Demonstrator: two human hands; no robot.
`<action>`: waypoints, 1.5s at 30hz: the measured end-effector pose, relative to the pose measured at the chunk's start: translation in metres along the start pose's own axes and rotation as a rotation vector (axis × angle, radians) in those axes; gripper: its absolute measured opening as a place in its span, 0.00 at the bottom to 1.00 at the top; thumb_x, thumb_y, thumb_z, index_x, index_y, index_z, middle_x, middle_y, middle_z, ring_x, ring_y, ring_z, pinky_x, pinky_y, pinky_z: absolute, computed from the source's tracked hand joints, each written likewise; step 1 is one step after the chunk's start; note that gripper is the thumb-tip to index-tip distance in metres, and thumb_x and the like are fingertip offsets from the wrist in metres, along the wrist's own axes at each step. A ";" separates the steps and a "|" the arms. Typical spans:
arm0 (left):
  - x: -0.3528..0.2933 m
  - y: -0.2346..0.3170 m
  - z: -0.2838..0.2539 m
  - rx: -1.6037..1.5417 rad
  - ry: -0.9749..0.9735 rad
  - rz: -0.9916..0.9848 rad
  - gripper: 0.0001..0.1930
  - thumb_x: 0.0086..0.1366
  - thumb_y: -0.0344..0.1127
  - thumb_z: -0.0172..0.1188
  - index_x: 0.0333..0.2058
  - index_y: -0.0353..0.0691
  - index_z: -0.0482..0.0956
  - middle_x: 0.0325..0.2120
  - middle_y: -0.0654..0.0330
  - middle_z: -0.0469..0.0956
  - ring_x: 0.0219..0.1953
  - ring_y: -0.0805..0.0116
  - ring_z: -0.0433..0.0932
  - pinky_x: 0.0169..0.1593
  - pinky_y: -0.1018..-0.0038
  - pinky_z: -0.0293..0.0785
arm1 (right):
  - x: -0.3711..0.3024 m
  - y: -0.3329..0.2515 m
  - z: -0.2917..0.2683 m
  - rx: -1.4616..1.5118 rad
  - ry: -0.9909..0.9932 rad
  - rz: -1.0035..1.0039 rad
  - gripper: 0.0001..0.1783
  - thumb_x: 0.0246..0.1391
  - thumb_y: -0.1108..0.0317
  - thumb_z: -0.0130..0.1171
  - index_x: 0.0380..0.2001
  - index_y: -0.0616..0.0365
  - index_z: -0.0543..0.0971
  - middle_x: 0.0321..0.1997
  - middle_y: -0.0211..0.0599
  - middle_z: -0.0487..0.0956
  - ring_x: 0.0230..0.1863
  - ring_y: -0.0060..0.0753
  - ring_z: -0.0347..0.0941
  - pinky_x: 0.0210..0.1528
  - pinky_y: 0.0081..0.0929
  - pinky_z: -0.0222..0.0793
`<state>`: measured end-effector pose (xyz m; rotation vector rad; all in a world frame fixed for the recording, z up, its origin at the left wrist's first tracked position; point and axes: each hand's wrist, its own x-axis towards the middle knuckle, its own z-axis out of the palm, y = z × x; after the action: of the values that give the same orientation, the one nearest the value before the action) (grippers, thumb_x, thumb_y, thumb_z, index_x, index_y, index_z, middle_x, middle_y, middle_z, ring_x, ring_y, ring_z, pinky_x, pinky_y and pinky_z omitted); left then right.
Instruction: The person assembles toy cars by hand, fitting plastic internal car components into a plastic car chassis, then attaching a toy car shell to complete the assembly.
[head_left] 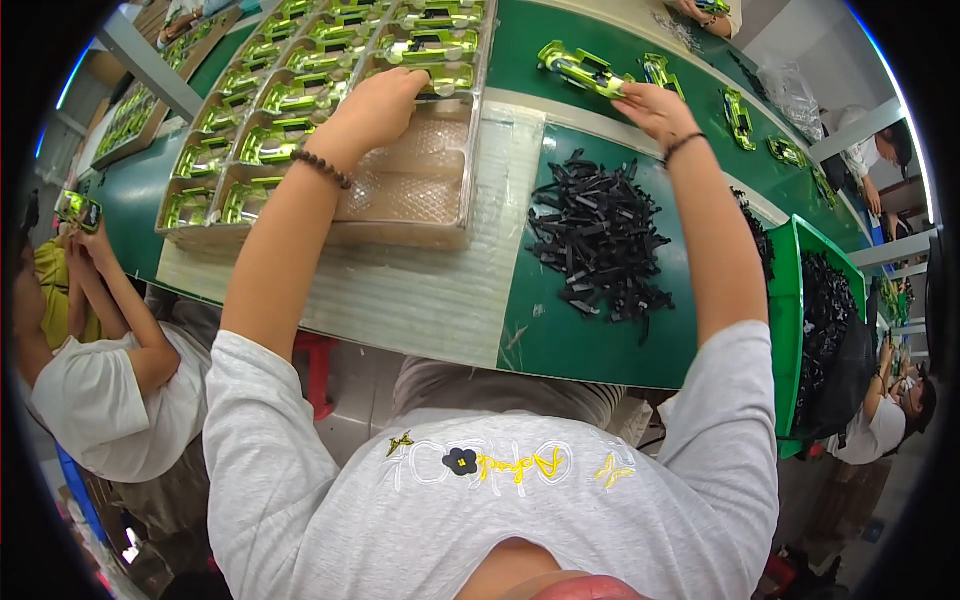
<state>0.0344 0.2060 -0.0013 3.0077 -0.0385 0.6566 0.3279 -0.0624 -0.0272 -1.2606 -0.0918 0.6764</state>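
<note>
A pale grey short-sleeved T-shirt (400,535), embroidered across the chest, with dark bands at both wrists.
The stitched design pairs large white outlined lettering (565,462) with yellow script (525,466) over it; a black flower (452,466) with a yellow centre sits beside the script. A dark butterfly (400,443) with yellowish touches lies toward the left sleeve (255,410), a yellow-edged one (613,470) toward the right sleeve (730,390). A dark brown bracelet (321,169) of round beads rings the left wrist, a thinner, near-black band (684,149) the right. The trousers (455,385) are greyish.
</note>
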 end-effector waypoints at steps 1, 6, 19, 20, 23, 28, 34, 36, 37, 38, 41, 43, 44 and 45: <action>0.001 -0.007 -0.001 -0.027 -0.068 -0.036 0.16 0.50 0.26 0.58 0.38 0.35 0.67 0.32 0.48 0.72 0.39 0.47 0.72 0.41 0.60 0.69 | 0.013 0.006 0.017 0.053 0.094 0.035 0.11 0.51 0.79 0.53 0.39 0.73 0.70 0.42 0.48 0.73 0.46 0.42 0.72 0.50 0.34 0.73; 0.008 0.029 -0.023 -0.004 0.351 -0.060 0.34 0.41 0.37 0.72 0.43 0.37 0.61 0.34 0.48 0.69 0.39 0.49 0.71 0.41 0.61 0.69 | 0.037 0.026 0.032 0.086 0.148 -0.011 0.16 0.55 0.74 0.53 0.45 0.71 0.66 0.46 0.47 0.71 0.49 0.38 0.70 0.53 0.28 0.72; -0.004 0.175 -0.036 -0.242 0.509 0.466 0.24 0.43 0.21 0.64 0.40 0.44 0.70 0.59 0.44 0.59 0.61 0.44 0.55 0.62 0.54 0.46 | -0.200 -0.036 -0.098 -1.202 0.095 -0.314 0.14 0.48 0.65 0.59 0.35 0.63 0.79 0.25 0.31 0.78 0.27 0.20 0.72 0.29 0.20 0.69; -0.004 0.178 -0.026 -0.250 0.513 0.475 0.24 0.43 0.21 0.64 0.40 0.44 0.70 0.59 0.44 0.59 0.61 0.44 0.55 0.62 0.54 0.46 | -0.208 -0.029 -0.109 -1.215 0.125 -0.286 0.13 0.47 0.65 0.59 0.35 0.63 0.79 0.25 0.33 0.79 0.28 0.22 0.73 0.30 0.21 0.69; -0.010 0.189 -0.003 -0.407 0.613 0.510 0.19 0.45 0.21 0.63 0.37 0.45 0.72 0.61 0.43 0.55 0.61 0.41 0.54 0.62 0.54 0.49 | -0.222 -0.009 -0.120 -1.427 0.339 -0.435 0.13 0.46 0.66 0.59 0.37 0.58 0.79 0.33 0.40 0.81 0.36 0.37 0.78 0.39 0.30 0.72; -0.022 0.195 0.023 -1.087 0.449 0.353 0.19 0.49 0.22 0.63 0.37 0.39 0.64 0.44 0.50 0.67 0.51 0.54 0.67 0.52 0.65 0.65 | -0.208 0.006 -0.110 -1.585 0.452 -0.638 0.15 0.48 0.58 0.58 0.35 0.57 0.80 0.33 0.42 0.80 0.38 0.45 0.76 0.42 0.36 0.71; -0.032 0.191 0.006 -0.812 0.282 0.253 0.22 0.38 0.19 0.66 0.32 0.38 0.66 0.34 0.55 0.65 0.37 0.59 0.68 0.43 0.69 0.69 | -0.221 0.009 -0.091 -1.684 0.282 -0.576 0.15 0.48 0.62 0.58 0.38 0.59 0.79 0.29 0.45 0.79 0.35 0.49 0.75 0.41 0.37 0.70; -0.033 0.189 0.004 -0.727 0.316 0.277 0.21 0.34 0.18 0.67 0.28 0.39 0.68 0.36 0.55 0.64 0.41 0.56 0.68 0.45 0.68 0.68 | -0.224 0.009 -0.086 -1.686 0.350 -0.551 0.11 0.47 0.69 0.57 0.36 0.56 0.81 0.38 0.40 0.79 0.40 0.45 0.74 0.43 0.35 0.70; -0.032 0.190 0.004 -0.706 0.362 0.267 0.19 0.35 0.18 0.66 0.26 0.40 0.69 0.43 0.52 0.64 0.46 0.54 0.67 0.46 0.67 0.68 | -0.224 0.009 -0.088 -1.777 0.260 -0.711 0.11 0.46 0.72 0.57 0.35 0.54 0.81 0.43 0.37 0.77 0.43 0.43 0.73 0.43 0.33 0.69; -0.031 0.192 0.003 -0.706 0.359 0.263 0.19 0.35 0.18 0.66 0.26 0.40 0.69 0.43 0.52 0.64 0.46 0.54 0.67 0.46 0.67 0.68 | -0.223 0.009 -0.091 -1.858 0.165 -0.874 0.11 0.45 0.75 0.56 0.34 0.53 0.82 0.49 0.33 0.75 0.45 0.41 0.71 0.44 0.31 0.69; -0.026 0.193 0.000 -0.645 0.436 0.273 0.19 0.36 0.17 0.65 0.27 0.40 0.69 0.50 0.49 0.62 0.49 0.52 0.66 0.46 0.67 0.69 | -0.218 0.009 -0.101 -1.975 0.070 -0.918 0.12 0.42 0.77 0.56 0.32 0.50 0.82 0.53 0.27 0.71 0.46 0.35 0.69 0.45 0.30 0.68; -0.027 0.190 0.000 -0.731 0.326 0.307 0.19 0.37 0.16 0.64 0.28 0.40 0.69 0.53 0.48 0.61 0.48 0.52 0.67 0.44 0.68 0.69 | -0.222 0.005 -0.097 -2.007 0.020 -1.041 0.09 0.42 0.75 0.56 0.29 0.53 0.81 0.52 0.26 0.73 0.44 0.33 0.69 0.45 0.30 0.67; -0.027 0.189 0.002 -0.726 0.326 0.297 0.19 0.37 0.16 0.64 0.28 0.40 0.69 0.53 0.48 0.61 0.48 0.52 0.67 0.44 0.68 0.69 | -0.223 0.004 -0.098 -2.003 0.009 -1.047 0.09 0.42 0.75 0.56 0.29 0.53 0.81 0.52 0.26 0.73 0.44 0.33 0.69 0.45 0.30 0.67; -0.028 0.188 0.005 -0.758 0.268 0.284 0.18 0.38 0.16 0.64 0.28 0.40 0.69 0.52 0.49 0.62 0.49 0.52 0.67 0.43 0.68 0.69 | -0.224 0.003 -0.097 -1.956 -0.008 -1.072 0.08 0.40 0.75 0.58 0.29 0.55 0.80 0.51 0.26 0.74 0.45 0.34 0.69 0.45 0.31 0.67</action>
<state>0.0041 0.0188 -0.0065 2.1868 -0.5678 0.8267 0.1875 -0.2595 0.0045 -2.5860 -1.6057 -0.6875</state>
